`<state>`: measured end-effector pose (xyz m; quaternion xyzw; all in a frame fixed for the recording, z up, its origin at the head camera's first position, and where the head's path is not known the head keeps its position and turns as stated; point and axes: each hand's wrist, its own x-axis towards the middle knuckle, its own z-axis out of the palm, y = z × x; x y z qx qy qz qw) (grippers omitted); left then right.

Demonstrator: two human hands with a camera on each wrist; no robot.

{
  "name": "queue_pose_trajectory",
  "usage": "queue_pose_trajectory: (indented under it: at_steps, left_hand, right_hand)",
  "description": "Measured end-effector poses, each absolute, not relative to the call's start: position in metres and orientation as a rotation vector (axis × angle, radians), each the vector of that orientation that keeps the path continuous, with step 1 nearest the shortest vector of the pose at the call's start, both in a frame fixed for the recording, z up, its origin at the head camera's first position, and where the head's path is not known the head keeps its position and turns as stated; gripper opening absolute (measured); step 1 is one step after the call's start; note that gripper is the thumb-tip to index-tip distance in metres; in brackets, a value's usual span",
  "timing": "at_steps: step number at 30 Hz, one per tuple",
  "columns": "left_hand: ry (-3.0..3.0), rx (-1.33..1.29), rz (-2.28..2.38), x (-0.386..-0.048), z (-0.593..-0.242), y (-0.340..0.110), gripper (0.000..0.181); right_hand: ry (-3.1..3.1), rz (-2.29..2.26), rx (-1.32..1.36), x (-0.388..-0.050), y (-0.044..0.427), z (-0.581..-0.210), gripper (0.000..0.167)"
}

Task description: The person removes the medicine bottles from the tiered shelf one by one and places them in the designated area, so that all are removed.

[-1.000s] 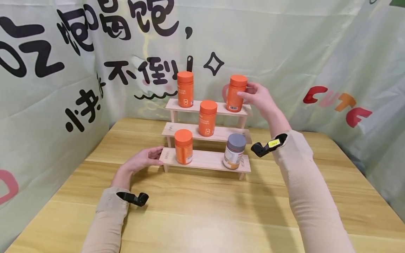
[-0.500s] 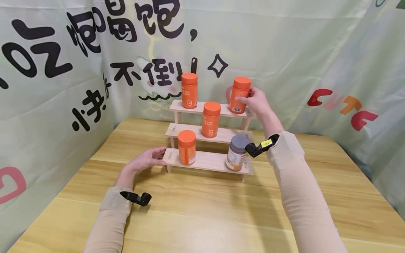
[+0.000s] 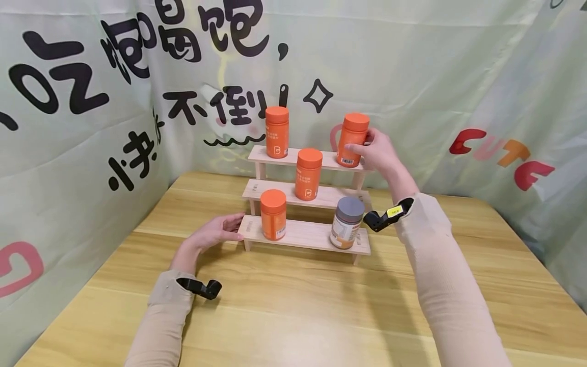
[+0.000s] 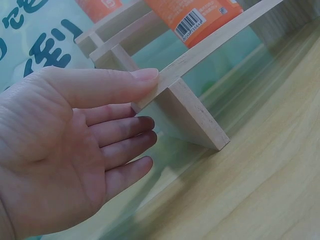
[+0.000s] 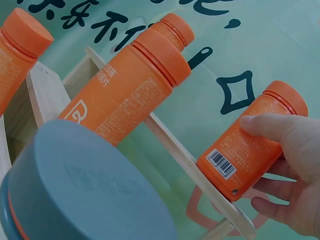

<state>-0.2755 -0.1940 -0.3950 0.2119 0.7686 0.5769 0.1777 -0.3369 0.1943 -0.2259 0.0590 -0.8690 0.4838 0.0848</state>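
Note:
A three-tier wooden rack (image 3: 300, 232) stands on the table in the head view. My left hand (image 3: 217, 233) is at the left end of its lowest shelf; in the left wrist view the thumb (image 4: 142, 76) lies on the board's edge, the index fingertip is hidden behind it, and the other fingers stay apart. My right hand (image 3: 381, 153) holds an orange bottle (image 3: 352, 140) at the right of the top shelf, thumb in front and fingers behind. Its base appears to rest on the shelf, barcode facing forward (image 5: 222, 164).
Another orange bottle (image 3: 277, 131) stands on the top shelf's left, one (image 3: 309, 174) on the middle shelf, one (image 3: 273, 215) on the lowest. A grey-lidded jar (image 3: 347, 223) stands at the lowest shelf's right, below my right forearm. A printed cloth (image 3: 412, 71) hangs behind.
The head view has shifted slightly, so the scene sits farther right. My right wrist swung a little left, then back right. Both hands keep their places at the rack and bottle.

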Motion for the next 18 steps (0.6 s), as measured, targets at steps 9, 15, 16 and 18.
queue_pose_trajectory:
  at_steps: [9,15,16,18]
  left_hand:
    - [2.178,0.611,1.629,-0.274,-0.395,-0.194,0.078]
    - [2.191,0.609,1.619,-0.273,-0.393,-0.194,0.078]
    - [2.192,0.608,1.618,-0.273,-0.393,-0.194,0.078]
    - [2.193,0.607,1.620,-0.273,-0.393,-0.194,0.078]
  right_hand:
    - [-2.559,1.425,0.177,-0.326,0.211,-0.227,0.059]
    - [-2.542,1.374,0.153,-0.319,0.229,-0.224,0.062]
    - [-2.537,1.371,0.151,-0.318,0.232,-0.223,0.062]
    - [-2.530,1.360,0.141,-0.317,0.239,-0.222,0.064]
